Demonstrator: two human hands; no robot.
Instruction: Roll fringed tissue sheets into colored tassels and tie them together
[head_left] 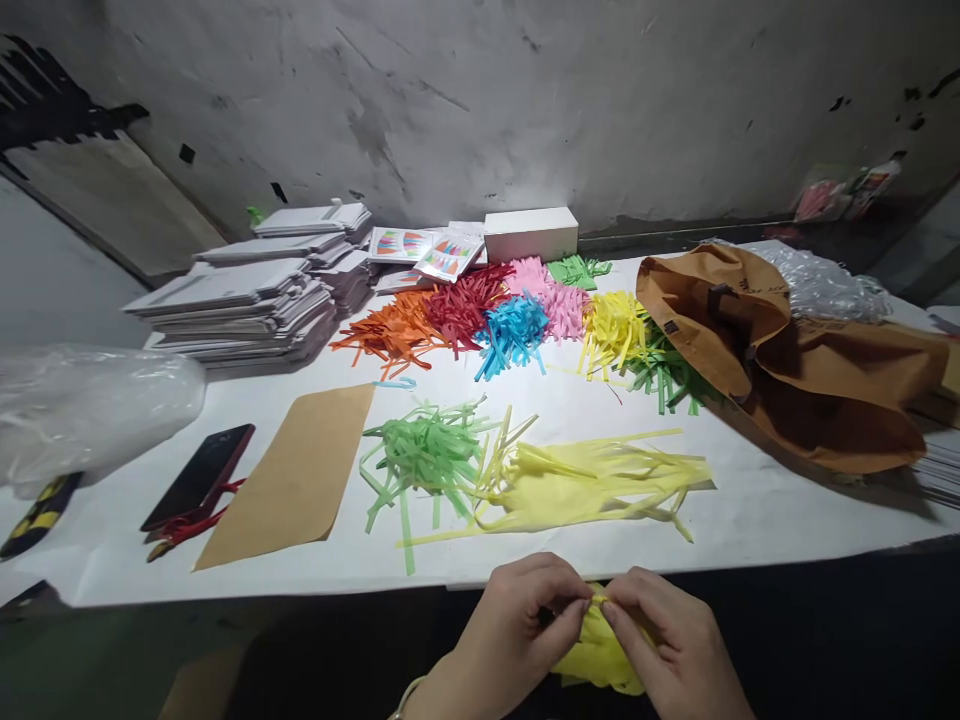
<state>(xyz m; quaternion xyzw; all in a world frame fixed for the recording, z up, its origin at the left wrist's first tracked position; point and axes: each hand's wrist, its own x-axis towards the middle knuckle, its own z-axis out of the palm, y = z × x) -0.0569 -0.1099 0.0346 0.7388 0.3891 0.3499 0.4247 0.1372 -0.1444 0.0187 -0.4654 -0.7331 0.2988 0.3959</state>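
Two hands meet at five o'clock in the view, left grip [525, 620] and right grip [675, 630] both pinching the top of a yellow bunch [600, 655] before the near edge of the white surface [750, 515]. From them, a fringed yellow sheet [600, 485] lies at twelve o'clock, a pale green bundle [427, 450] between ten and eleven.

Light pools across table [592, 410] and wall [600, 120] (2 pale surfaces); darkness below, frame edges stretched.
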